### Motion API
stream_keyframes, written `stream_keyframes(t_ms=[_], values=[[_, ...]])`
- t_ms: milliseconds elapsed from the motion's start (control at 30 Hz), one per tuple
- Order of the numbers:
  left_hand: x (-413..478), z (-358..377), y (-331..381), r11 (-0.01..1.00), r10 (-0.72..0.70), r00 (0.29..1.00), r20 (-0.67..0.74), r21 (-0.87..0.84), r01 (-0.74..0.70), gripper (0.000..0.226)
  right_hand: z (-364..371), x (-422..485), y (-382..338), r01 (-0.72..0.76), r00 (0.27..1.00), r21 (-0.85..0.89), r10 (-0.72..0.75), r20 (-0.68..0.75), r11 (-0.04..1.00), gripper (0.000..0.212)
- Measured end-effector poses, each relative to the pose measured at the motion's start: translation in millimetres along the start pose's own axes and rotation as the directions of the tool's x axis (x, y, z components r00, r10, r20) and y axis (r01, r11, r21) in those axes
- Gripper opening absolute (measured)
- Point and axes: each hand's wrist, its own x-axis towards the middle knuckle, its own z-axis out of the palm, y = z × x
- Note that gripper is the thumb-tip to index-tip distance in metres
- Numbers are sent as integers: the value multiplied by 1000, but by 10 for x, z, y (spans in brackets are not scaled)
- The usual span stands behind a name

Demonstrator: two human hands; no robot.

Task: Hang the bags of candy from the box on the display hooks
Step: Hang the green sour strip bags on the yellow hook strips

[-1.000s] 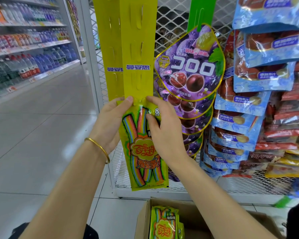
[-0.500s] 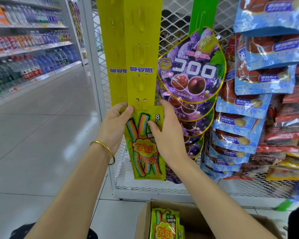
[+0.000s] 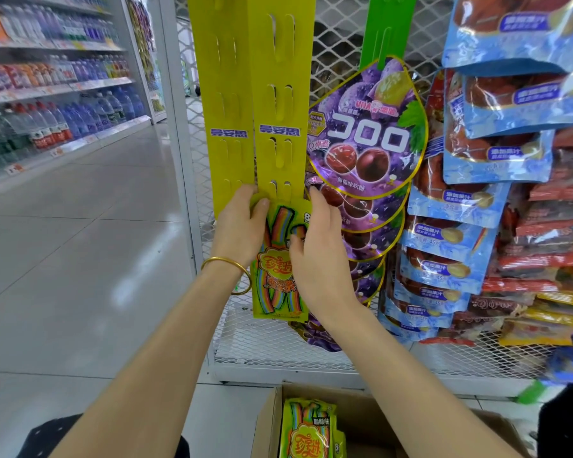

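"Yellow display strip [image 3: 278, 64]: give its location," says the checker.

"It hangs vertically in front of the white wire mesh rack [image 3: 338, 38] and overlaps a second yellow strip [image 3: 224, 94] just to its left. Paired hook slots [image 3: 272, 97] run down its length. Its lower end meets the top edge of the candy bag [image 3: 278, 279]."

"Candy bag: position and attitude."

"It is upright at the lowest pair of slots on the front strip, with its header touching the strip. The hands cover that point, so I cannot tell whether a hook passes through the header. The print is green-yellow with rainbow stripes."

"Left hand [image 3: 242, 226]: finger state."

"The thumb lies on the front of the bag's upper left corner. The fingers curl behind the strip and bag, which makes a pinch. A gold bangle [image 3: 225, 258] sits on the wrist."

"Right hand [image 3: 321, 256]."

"The thumb presses on the bag's front near mid-height. The fingers run up along the right edge, and the index tip is beside the strip's lower corner. This hand holds the bag's right side."

"Supply."

"The cardboard box [image 3: 361, 421] stands open on the floor [image 3: 80, 259] below the hands. More bags [image 3: 306, 431] of the same print stand upright at its left side."

"Adjacent stock."

"Purple grape bags [image 3: 364, 127] hang in an overlapping column from a green strip [image 3: 387, 24], just right of the candy bag. Blue pouches [image 3: 497, 153] hang further right. Bottle shelves [image 3: 47, 123] line the aisle at left."
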Motion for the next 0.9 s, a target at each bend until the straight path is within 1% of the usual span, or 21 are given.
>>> stream_keyframes(t_ms=[167, 233, 300, 367, 433, 567, 667, 800, 900], values=[[-58, -80, -7, 996, 16, 997, -74, 84, -10, 29, -91, -42, -67, 19, 999, 25, -19, -26, 999, 58], [-76, -129, 9, 991, 50, 993, -111, 129, -36, 28, -161, -62, -129, 29, 1000, 15, -29, -3, 999, 59], [-91, -188, 35, 973, 110, 984, -139, 218, -78, 27, -231, -68, -189, 57, 998, 1, -57, -2, 998, 59], [-121, -261, 80, 949, 162, 972, -171, 296, -106, 35, -303, -53, -251, 85, 996, -17, -85, -6, 996, 56], [-155, -351, 159, 943, 182, 960, -212, 316, -109, 44, -373, -13, -316, 108, 994, -10, -108, 1, 994, 52], [-129, -528, 389, 920, 253, 935, -248, 362, -153, 48, -540, 129, -504, 139, 990, 34, -140, 22, 990, 46], [22, -662, 674, 911, 323, 913, -249, 342, -229, 45, -718, 333, -698, 173, 985, 88, -175, 8, 981, 41], [350, -795, 1236, 908, 385, 876, -291, 292, -302, 46, -1001, 792, -1022, 252, 967, 163, -240, -90, 954, 31], [628, -871, 1658, 898, 428, 841, -330, 259, -356, 46, -1203, 1185, -1250, 240, 965, 207, -210, -155, 949, 27]])
